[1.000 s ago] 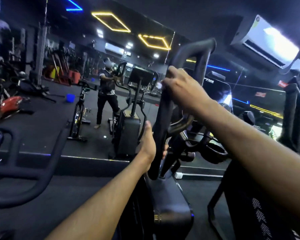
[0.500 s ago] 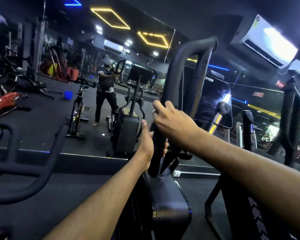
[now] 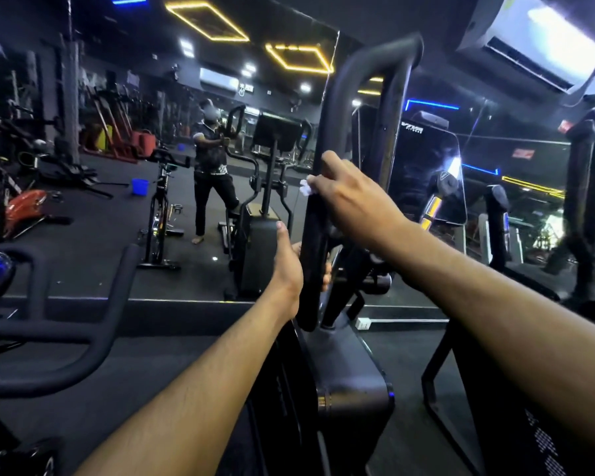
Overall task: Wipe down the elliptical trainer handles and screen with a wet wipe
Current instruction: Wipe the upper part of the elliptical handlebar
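Fingers (image 3: 327, 163) of our right hand (image 3: 354, 201) are curling round the elliptical's left handle (image 3: 334, 132), pressing a wet wipe (image 3: 304, 187) against its middle. Lower on that handle our left hand (image 3: 287, 266) is gripping to steady it. We are judging this handle-wiping; next comes sliding the wipe along the handle, the screen (image 3: 426, 173) just right of it waiting.

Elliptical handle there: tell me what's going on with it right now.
A person is cleaning the elliptical trainer's handle in a gym. The left hand grips the lower part of the handle, apparently steadying it. Higher up, the right hand presses a white wet wipe against the same bar, fingers curled round it. The screen sits just beyond the handle with no hand on it. A wall mirror ahead reflects the scene.
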